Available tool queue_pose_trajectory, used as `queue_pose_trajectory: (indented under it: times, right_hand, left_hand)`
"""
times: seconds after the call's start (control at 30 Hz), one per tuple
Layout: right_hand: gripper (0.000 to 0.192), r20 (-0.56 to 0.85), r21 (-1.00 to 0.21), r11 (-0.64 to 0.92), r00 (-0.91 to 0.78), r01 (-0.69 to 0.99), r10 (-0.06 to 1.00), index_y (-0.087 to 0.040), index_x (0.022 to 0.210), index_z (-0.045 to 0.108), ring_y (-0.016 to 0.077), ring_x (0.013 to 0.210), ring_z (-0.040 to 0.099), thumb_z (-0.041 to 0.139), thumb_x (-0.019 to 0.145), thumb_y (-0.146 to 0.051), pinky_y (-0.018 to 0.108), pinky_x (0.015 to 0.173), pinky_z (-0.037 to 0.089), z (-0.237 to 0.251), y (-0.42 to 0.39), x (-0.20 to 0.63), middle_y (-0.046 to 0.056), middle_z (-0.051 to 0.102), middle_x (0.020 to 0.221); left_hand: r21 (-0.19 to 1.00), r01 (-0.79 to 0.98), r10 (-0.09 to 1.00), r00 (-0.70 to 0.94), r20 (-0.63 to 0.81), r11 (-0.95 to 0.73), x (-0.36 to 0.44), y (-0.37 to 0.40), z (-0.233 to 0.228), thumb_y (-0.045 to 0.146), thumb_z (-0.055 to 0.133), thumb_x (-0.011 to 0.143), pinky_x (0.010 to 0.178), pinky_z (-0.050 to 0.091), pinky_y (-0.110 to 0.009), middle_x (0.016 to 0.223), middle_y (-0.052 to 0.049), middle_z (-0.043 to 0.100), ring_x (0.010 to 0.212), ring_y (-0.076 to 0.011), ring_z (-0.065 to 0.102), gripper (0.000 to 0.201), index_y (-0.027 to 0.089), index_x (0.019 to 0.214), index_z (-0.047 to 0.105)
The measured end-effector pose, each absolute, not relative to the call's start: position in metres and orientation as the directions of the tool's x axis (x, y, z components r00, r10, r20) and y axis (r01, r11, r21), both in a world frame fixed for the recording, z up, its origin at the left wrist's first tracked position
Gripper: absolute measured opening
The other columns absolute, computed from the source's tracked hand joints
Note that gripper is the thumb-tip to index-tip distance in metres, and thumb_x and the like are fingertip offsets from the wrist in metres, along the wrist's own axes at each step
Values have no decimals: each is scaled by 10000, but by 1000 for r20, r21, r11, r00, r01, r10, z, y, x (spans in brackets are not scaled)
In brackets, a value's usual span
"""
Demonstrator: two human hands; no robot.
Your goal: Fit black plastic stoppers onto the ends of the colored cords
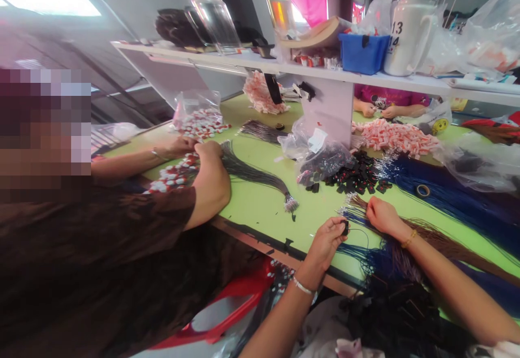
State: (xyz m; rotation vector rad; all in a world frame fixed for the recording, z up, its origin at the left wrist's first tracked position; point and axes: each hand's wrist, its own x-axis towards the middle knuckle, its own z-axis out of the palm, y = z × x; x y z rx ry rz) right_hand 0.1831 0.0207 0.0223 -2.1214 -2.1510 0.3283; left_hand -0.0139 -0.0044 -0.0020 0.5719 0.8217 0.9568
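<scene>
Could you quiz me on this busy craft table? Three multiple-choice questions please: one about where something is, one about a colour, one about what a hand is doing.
1. Where is the blue bin?
A. on the shelf
B. on the floor
C. on a chair

2. What colour is the table?
A. white
B. light green
C. red

3. What is the left hand doing?
A. lying flat and empty
B. pinching a small black piece
C. holding a cup

Answers:
1 A, it stands on the white shelf beside the white jug.
2 B, bare green shows between the cords.
3 B, the fingertips close on the piece.

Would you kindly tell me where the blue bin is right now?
The blue bin sits on the white shelf, upper right, beside the white jug.
</scene>
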Motion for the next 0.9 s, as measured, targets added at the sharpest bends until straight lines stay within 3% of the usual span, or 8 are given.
queue_pose_trajectory:
  times: [0.23,0.37,0.5,0.67,0.8,0.9]
  right_hand:
    - [147,70,-558,147,-131,817,989,-173,797,553,127,625,510,442,871,-233,222,589,327,22,31,178,10,617,717]
    - [196,69,-621,199,-200,758,977,-166,780,596,130,646,523,431,867,-228,220,611,354,30,36,176,13,635,728]
    - [217,31,-528,130,-134,839,991,-175,756,619,137,656,534,440,859,-243,225,620,348,36,25,201,15,646,728]
    - [161,-127,-341,57,-106,938,986,-188,757,654,142,667,551,505,810,-219,234,604,315,35,4,222,21,661,740]
    - [150,-113,-204,32,-56,979,992,-191,811,657,159,731,567,514,830,-234,248,614,306,36,-1,214,50,662,838]
    - [146,-123,-165,33,-54,986,991,-182,806,640,165,733,567,505,840,-226,256,608,298,37,0,210,60,658,850]
  left_hand:
    - [739,-489,884,316,-344,462,-13,-6,0,281,815,594,603,451,-205,754,-31,630,671,-101,576,351,129,862,649]
    - [737,-492,885,307,-351,463,-14,-7,0,276,815,593,614,453,-209,766,-34,636,682,-104,580,354,131,868,646]
    - [741,-482,881,316,-351,468,-15,-7,-1,287,805,611,621,453,-210,773,-39,639,695,-108,584,341,131,870,646]
    - [748,-475,883,319,-344,463,-15,-7,-1,294,802,616,622,455,-208,771,-34,636,680,-99,575,337,132,868,649]
    - [754,-468,885,312,-346,460,-14,-7,0,290,806,610,623,460,-212,780,-39,640,701,-110,585,347,133,877,650]
    - [753,-471,886,309,-347,459,-15,-8,-1,285,805,611,621,458,-211,782,-39,644,702,-111,588,343,136,878,650]
